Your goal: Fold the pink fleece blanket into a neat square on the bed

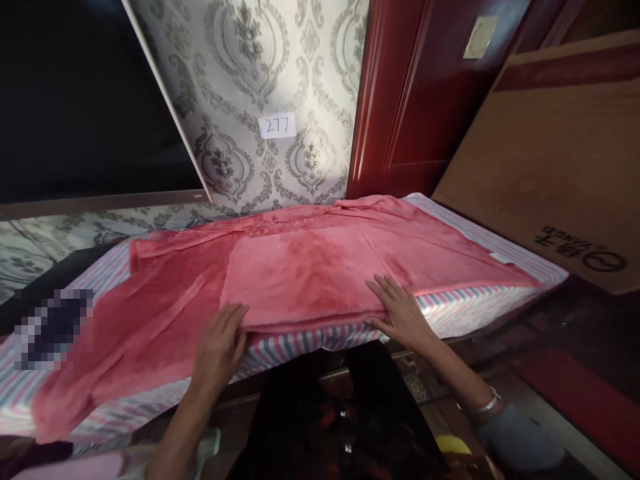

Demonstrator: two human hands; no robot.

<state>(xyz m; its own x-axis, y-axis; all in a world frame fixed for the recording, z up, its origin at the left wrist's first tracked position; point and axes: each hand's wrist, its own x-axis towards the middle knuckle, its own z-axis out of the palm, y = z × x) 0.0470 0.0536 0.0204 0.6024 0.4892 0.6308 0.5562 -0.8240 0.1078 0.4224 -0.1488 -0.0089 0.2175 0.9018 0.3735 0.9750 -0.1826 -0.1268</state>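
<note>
A pink plush garment lies spread out, with a flat rectangular folded section in its middle and parts reaching out to both sides. At the near left corner of that section, my left hand has its fingers together over the fabric and its thumb by the edge, closed on the cloth. My right hand rests on the near right part, fingers spread on top, thumb along the front edge. Beneath the garment is a striped cloth covering the table. A small white tag shows on the garment's right part.
A dark screen stands at the back left. Behind the table, a paper marked 277 is on the patterned wall. To the right are a red door and a large cardboard box. A blurred patch covers something at far left.
</note>
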